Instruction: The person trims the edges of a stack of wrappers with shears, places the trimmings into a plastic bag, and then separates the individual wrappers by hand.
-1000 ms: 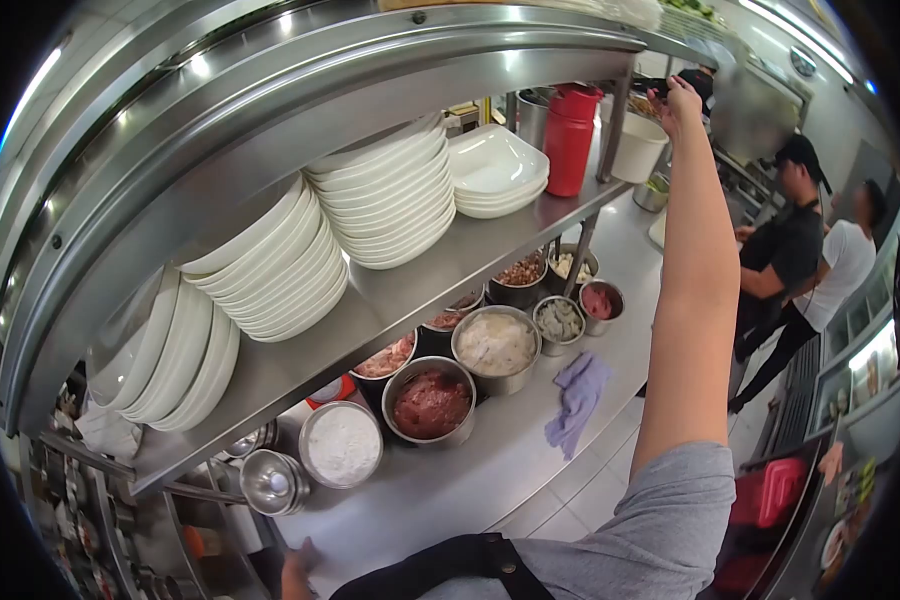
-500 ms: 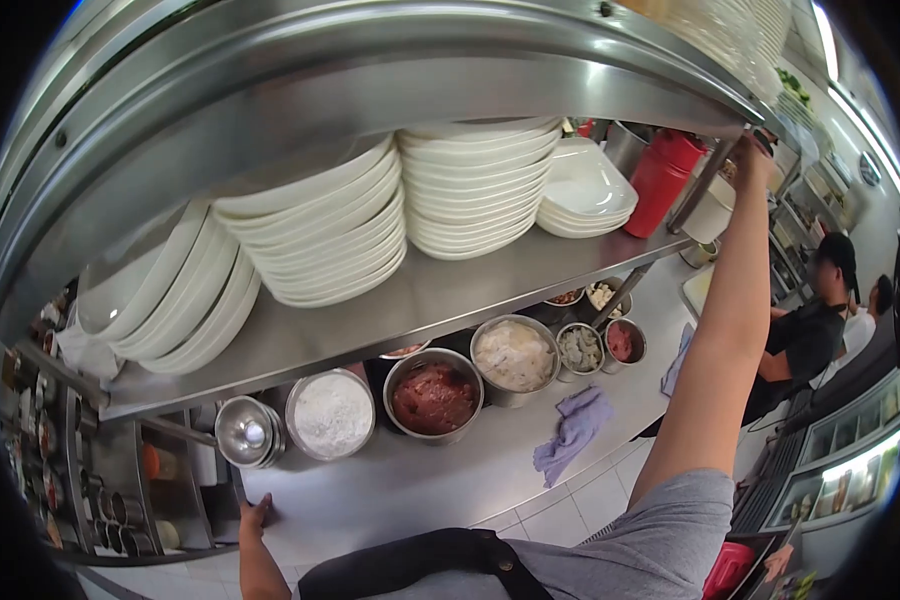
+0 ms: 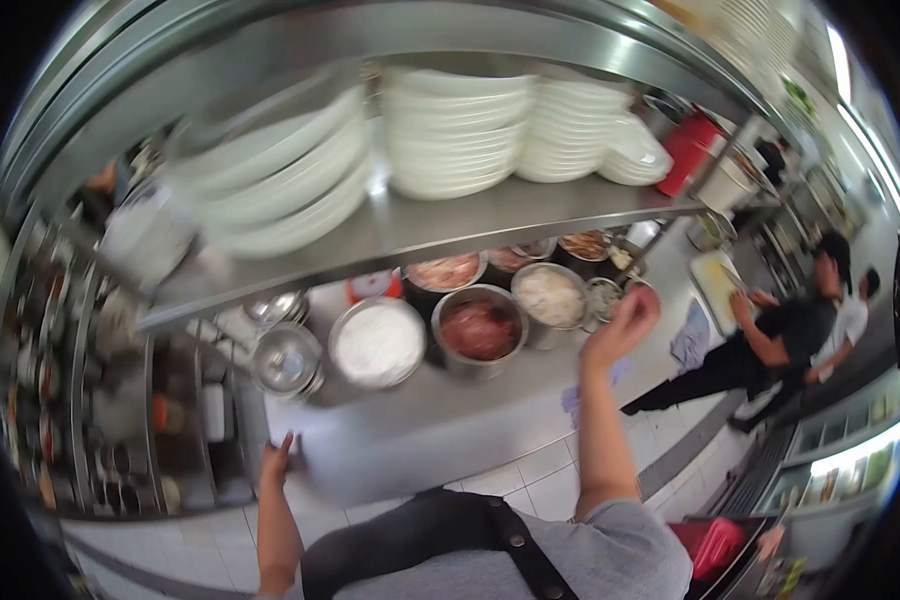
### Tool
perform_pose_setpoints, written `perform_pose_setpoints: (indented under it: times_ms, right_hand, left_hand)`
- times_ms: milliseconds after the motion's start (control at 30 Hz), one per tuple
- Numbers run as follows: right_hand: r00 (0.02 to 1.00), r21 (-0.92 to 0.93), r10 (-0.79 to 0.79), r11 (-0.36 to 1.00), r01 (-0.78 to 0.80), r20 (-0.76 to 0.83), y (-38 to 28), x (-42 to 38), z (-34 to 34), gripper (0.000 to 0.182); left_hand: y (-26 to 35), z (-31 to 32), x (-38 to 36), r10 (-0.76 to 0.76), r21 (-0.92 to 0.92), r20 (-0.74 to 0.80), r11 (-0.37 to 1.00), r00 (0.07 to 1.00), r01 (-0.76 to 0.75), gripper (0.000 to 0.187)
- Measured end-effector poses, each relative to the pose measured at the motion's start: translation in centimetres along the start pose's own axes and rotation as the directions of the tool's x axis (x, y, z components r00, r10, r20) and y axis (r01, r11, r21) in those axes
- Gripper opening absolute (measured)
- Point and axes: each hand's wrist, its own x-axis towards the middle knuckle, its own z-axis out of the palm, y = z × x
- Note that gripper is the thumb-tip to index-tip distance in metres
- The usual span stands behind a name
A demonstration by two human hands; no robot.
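Note:
Blurred by motion, my right hand [image 3: 625,318] hangs over the counter beside the small steel containers, its fingers loosely apart and nothing visible in them. At the counter's left front edge, my left hand [image 3: 278,460] rests with its thumb stretched away from the fingers, holding nothing visible. Near it stand steel bowls [image 3: 287,362] and a bowl of white powder [image 3: 378,343]. A pot of dark red meat [image 3: 479,330] and a pot of pale food [image 3: 550,296] stand farther right. Behind my right wrist, a purple cloth [image 3: 570,402] is partly hidden.
The steel shelf [image 3: 420,240] above the counter carries stacks of white dishes [image 3: 455,135] and a red container [image 3: 690,150]. To the right, a person in black [image 3: 805,325] works at a cutting board [image 3: 712,285], with another person [image 3: 850,325] behind.
My right hand has left the shelf's right upright and come down and inward over the counter. My left hand stays at the counter edge. The view has shifted, showing more pots behind.

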Motion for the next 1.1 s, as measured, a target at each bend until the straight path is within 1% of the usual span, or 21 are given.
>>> perform_pose_setpoints:
  times_ms: [33,100,133,200,233,267,300,333,400,467,567,667,700,767,833,867,900,967,1000,1067,1100]
  right_hand:
    - [0.978,-0.014,0.164,0.986,-0.163,0.126,-1.8,-8.0,-0.5,0.030]
    - [0.847,0.109,0.329,0.907,-0.406,0.417,-8.8,-21.8,-0.7,0.032]
    - [0.761,0.151,0.271,0.888,-0.433,0.589,-12.0,-27.6,-1.7,0.038]
    - [0.501,0.303,-0.152,0.923,-0.236,0.852,-20.3,-33.3,-2.8,0.042]
    - [0.444,0.343,-0.194,0.895,-0.286,0.875,-23.5,-35.1,-2.5,0.042]
    - [0.308,0.437,-0.346,0.844,-0.311,0.886,-26.4,-36.5,-2.0,0.042]
    - [0.175,0.525,-0.496,0.778,-0.346,0.851,-28.8,-38.2,-1.5,0.041]
    - [0.206,0.513,-0.470,0.779,-0.361,0.858,-31.0,-40.5,-1.2,0.033]
    - [0.098,0.483,-0.490,0.773,-0.410,0.866,-33.9,-44.3,-1.1,0.031]
    - [-0.011,0.456,-0.512,0.775,-0.438,0.859,-36.2,-48.4,-1.6,0.028]
    - [-0.220,0.322,-0.496,0.781,-0.535,0.840,-40.8,-55.0,-2.0,0.024]
    - [-0.632,0.186,-0.488,0.855,-0.484,0.602,-47.0,-61.5,-1.9,0.017]
    - [-0.649,0.200,-0.518,0.842,-0.500,0.557,-47.5,-64.6,-1.5,0.017]
    - [-0.854,0.277,-0.477,0.866,-0.417,0.206,-46.4,-75.2,-0.2,0.018]
    - [-0.915,0.572,-0.394,0.770,-0.281,0.081,-40.3,-83.6,2.3,0.024]
    - [-0.978,0.693,-0.210,0.707,-0.145,0.010,-36.6,-87.3,4.6,0.036]
    - [-0.983,0.929,0.149,0.368,-0.047,-0.109,-32.0,-92.5,7.0,0.044]
    - [-0.854,0.979,0.488,0.176,-0.106,-0.180,-34.8,-93.8,10.9,0.036]
    - [-0.940,0.957,0.320,0.290,-0.020,-0.117,-33.5,-95.3,12.1,0.027]
    - [-0.932,0.842,0.350,0.470,0.263,0.095,-40.3,-96.9,11.8,0.027]
    - [-0.940,0.852,0.331,0.465,0.242,0.086,-44.3,-100.0,12.8,0.027]
  left_hand:
    - [-1.7,-1.0,1.3,-0.042,0.039,0.009,0.998,0.999,0.041,0.095]
    - [-0.4,-3.3,-2.0,-0.057,-0.117,0.132,0.991,0.990,0.072,0.090]
    - [-0.2,-4.4,-3.9,-0.043,-0.173,0.158,0.982,0.986,0.071,0.080]
    - [-2.7,-6.8,-4.8,-0.047,-0.261,0.239,0.959,0.970,0.111,0.060]
    - [-3.6,-8.3,-5.9,-0.049,-0.260,0.300,0.957,0.953,0.131,0.055]
    - [-5.7,-9.0,-6.6,-0.035,-0.265,0.329,0.956,0.944,0.128,0.050]
    - [-7.9,-9.9,-7.9,-0.023,-0.299,0.348,0.945,0.937,0.134,0.051]
    - [-9.4,-10.9,-10.0,-0.023,-0.251,0.329,0.961,0.944,0.111,0.053]
    - [-13.6,-14.2,-14.1,-0.049,-0.261,0.261,0.958,0.964,0.120,0.055]
    - [-18.6,-17.7,-17.6,-0.049,-0.129,0.395,0.986,0.917,0.108,0.059]
    - [-26.5,-24.4,-22.9,-0.185,-0.306,0.197,0.922,0.963,0.239,0.060]
    - [-34.0,-31.1,-26.3,-0.329,-0.552,-0.122,0.806,0.936,0.212,0.058]
    - [-36.0,-33.2,-27.1,-0.366,-0.618,-0.203,0.767,0.908,0.171,0.058]
    - [-36.9,-39.7,-30.9,-0.445,-0.770,-0.363,0.638,0.819,0.006,0.056]
    - [-38.4,-43.5,-32.9,-0.447,-0.821,-0.389,0.565,0.806,-0.083,0.055]
    - [-39.5,-45.5,-33.7,-0.448,-0.837,-0.379,0.540,0.810,-0.092,0.055]
    - [-40.5,-47.5,-34.8,-0.440,-0.839,-0.371,0.536,0.818,-0.093,0.055]
    - [-43.9,-51.0,-36.7,-0.457,-0.849,-0.365,0.521,0.811,-0.089,0.055]
    - [-47.0,-52.3,-37.2,-0.478,-0.852,-0.377,0.515,0.793,-0.095,0.054]
    - [-54.2,-54.3,-37.6,-0.648,-0.917,-0.356,0.381,0.673,-0.119,0.054]
    - [-56.9,-55.1,-37.8,-0.763,-0.941,-0.326,0.317,0.558,-0.117,0.054]
